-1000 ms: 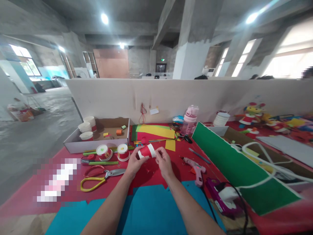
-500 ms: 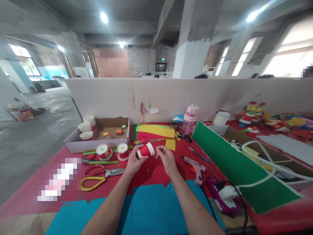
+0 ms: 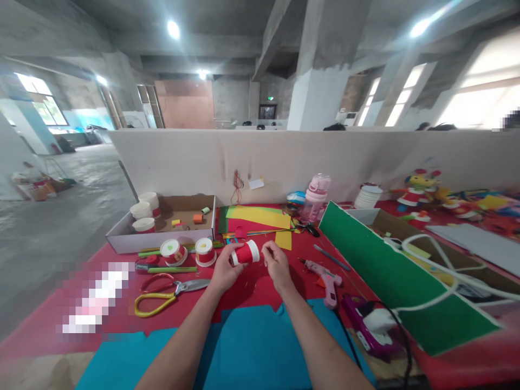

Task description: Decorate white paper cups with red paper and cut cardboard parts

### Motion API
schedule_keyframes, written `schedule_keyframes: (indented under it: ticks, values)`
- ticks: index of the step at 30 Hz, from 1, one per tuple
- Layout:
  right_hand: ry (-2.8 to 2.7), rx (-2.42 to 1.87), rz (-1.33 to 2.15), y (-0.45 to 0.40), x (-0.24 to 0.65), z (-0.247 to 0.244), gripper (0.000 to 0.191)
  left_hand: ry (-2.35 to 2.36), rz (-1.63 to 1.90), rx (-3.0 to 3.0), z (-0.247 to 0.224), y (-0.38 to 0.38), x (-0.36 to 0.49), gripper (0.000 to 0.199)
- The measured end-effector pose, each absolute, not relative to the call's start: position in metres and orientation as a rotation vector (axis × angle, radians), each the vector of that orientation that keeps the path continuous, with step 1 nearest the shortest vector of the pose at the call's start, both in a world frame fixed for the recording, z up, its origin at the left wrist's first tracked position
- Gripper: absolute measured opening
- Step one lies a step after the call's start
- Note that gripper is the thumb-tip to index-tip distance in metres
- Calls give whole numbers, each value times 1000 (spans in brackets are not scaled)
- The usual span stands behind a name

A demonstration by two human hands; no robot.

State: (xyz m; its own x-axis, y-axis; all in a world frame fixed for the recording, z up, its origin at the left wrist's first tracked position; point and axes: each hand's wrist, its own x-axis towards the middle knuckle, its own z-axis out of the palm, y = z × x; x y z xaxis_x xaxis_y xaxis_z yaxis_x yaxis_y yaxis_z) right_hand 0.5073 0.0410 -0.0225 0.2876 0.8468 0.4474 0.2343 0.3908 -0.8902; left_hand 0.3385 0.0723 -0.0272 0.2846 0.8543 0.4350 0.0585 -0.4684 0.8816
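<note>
My left hand (image 3: 226,269) is wrapped round a red and white paper cup (image 3: 246,252), which lies on its side with its white end turned to the right. Close to that end, my right hand (image 3: 277,265) has its fingers curled in a pinch; anything between the fingertips is too small to make out. Two more red paper cups (image 3: 205,253) stand upside down on the red tabletop (image 3: 244,292), left of my hands. Yellow- and red-handled scissors (image 3: 162,303) lie open nearby. To the right rests a pink glue gun (image 3: 327,279).
A cardboard tray (image 3: 158,242) with cups stands at the back left. Colored paper sheets (image 3: 255,218) lie behind my hands. On the right are a green-sided box (image 3: 390,281), a purple power strip (image 3: 371,336) with cables and a pink bottle (image 3: 317,195).
The cup in my left hand has shifted slightly to the right and turned a little. My right fingers have curled in more tightly beside its white end.
</note>
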Motion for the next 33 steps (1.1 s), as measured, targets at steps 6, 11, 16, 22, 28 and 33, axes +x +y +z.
schedule_keyframes:
  ticks: [6, 11, 16, 22, 28, 33]
  values:
    - [-994, -1050, 877, 47, 513, -25, 30, 776, 1369, 2027, -28, 74, 338, 48]
    - [-1186, -1162, 825, 44, 509, -24, 32, 759, 1337, 2119, -30, 74, 338, 51]
    - [-1445, -1188, 423, 40, 508, -19, 29, 745, 1319, 1995, -30, 73, 340, 49]
    - [-1499, -1173, 303, 37, 504, -17, 27, 727, 1194, 1507, -26, 71, 341, 55]
    - [-1148, -1161, 679, 42, 509, -23, 27, 738, 1266, 1625, -27, 73, 339, 50]
    - [-1155, -1153, 788, 41, 507, -21, 28, 742, 1353, 1876, -32, 77, 339, 47]
